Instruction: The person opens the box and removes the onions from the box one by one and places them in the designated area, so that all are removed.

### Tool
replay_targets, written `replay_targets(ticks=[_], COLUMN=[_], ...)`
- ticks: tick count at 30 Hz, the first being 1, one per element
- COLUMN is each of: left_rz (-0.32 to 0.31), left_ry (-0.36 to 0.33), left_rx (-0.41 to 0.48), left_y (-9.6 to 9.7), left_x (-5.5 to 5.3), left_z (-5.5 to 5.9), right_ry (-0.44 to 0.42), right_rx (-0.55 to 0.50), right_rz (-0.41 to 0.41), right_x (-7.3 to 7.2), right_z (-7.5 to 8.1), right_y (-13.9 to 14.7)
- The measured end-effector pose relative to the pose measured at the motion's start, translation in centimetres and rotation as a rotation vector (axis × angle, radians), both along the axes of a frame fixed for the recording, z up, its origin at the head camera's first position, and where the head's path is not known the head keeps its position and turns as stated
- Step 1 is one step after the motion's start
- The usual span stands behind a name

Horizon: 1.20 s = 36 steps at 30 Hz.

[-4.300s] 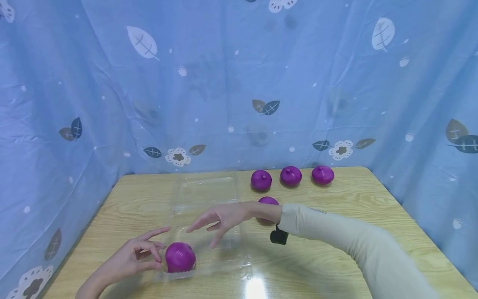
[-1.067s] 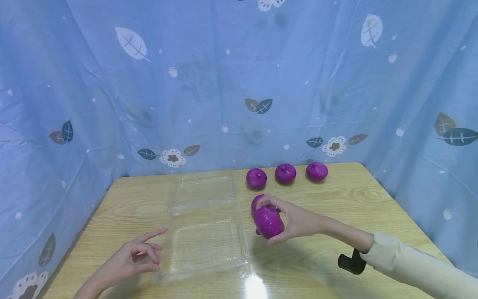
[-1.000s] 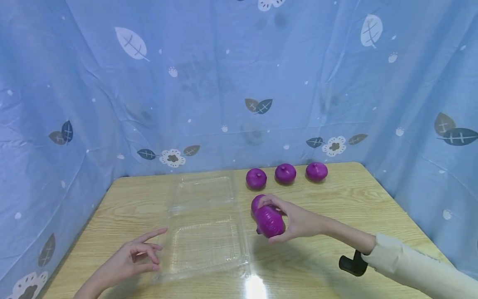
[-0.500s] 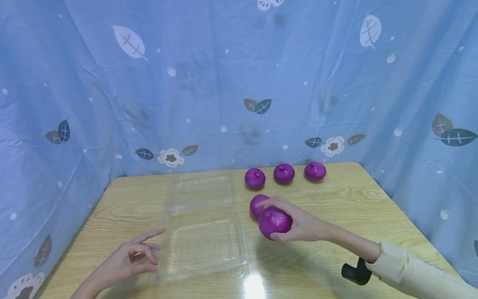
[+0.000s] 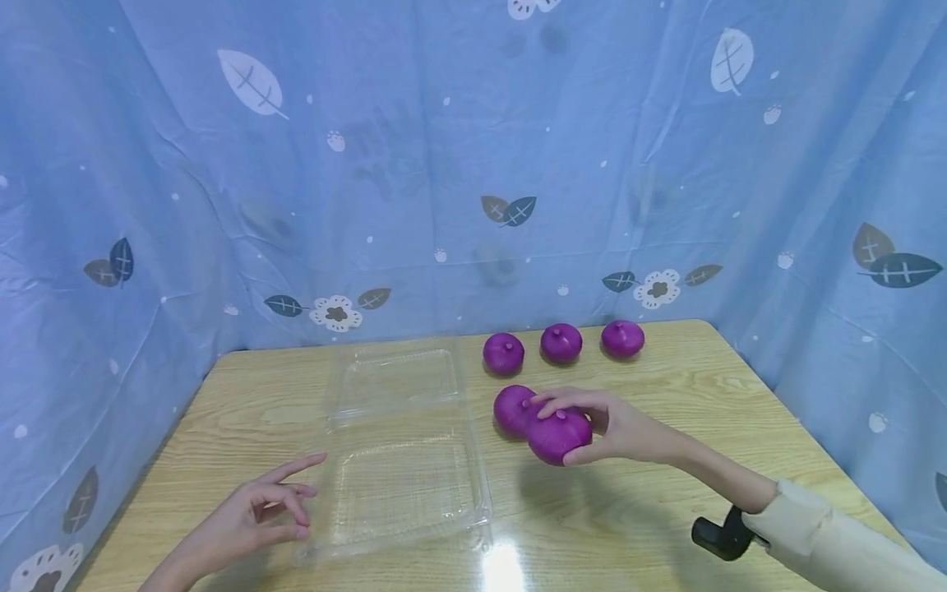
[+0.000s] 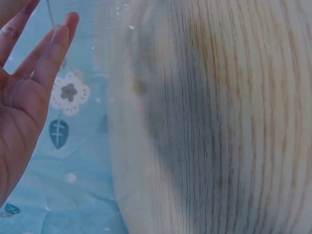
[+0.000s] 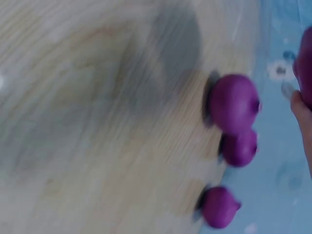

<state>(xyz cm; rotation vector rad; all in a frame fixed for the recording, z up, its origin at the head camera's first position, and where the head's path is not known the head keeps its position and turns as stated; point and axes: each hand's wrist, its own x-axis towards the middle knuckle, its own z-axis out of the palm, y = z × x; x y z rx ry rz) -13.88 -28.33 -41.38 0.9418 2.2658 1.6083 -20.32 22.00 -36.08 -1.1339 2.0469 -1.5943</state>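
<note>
My right hand holds a purple onion from its right side, fingers over the top and thumb below, stem upward. A shadow lies on the table beneath it. It overlaps another onion behind it; whether they touch, I cannot tell. In the right wrist view, the held onion is cut off at the edge. At the left rim of the clear plastic clamshell container, my left hand pinches the edge between thumb and bent fingers, index finger extended. The left wrist view shows this hand by a thin clear edge.
Three more purple onions stand in a row at the back: the left one, the middle one and the right one. The container's lid half lies folded back. A blue curtain surrounds the wooden table.
Earlier an onion stood in the container's front half, with my right hand above. Now my right hand holds an onion right of the container, lately turned stem up and shifted rightward. My left hand stays put.
</note>
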Motion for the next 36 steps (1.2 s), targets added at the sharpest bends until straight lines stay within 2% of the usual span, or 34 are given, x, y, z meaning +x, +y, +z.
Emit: replay_targets(ticks=[3,7,10,14,17,21,31,36], left_rz=[0.001,0.003,0.008,0.009,-0.004,-0.008,0.008,0.013], left_ry=[-0.007,0.029,0.046,0.025,0.007,0.014,0.053,0.063], left_rx=[0.0,-0.011,-0.019,-0.017,-0.009,-0.008,-0.012,-0.022], left_y=[0.0,0.0,0.0,-0.1,-0.1,0.0,0.1,0.2], left_x=[0.0,0.0,0.1,0.1,0.0,0.0,0.1,0.2], left_z=[0.1,0.2,0.4,0.3,0.2,0.1,0.2,0.0], right_ry=[-0.074,-0.169,-0.221,-0.228,-0.23,-0.229,-0.184,-0.188], right_rx=[0.007,0.019,0.045,0.064,0.064,0.094,0.141,0.141], right_rz=[0.065,0.12,0.119,0.111,0.084,0.0,-0.147,-0.187], right_x=[-0.3,-0.8,-1.4,-2.5,-3.2,-3.9,-6.4,-7.6], right_z=[-0.4,-1.3,-2.2,-3.5,-4.4,-5.2,-5.7,-6.1], right_y=[1.8,3.8,4.8,5.8,6.4,7.1,7.3,7.0])
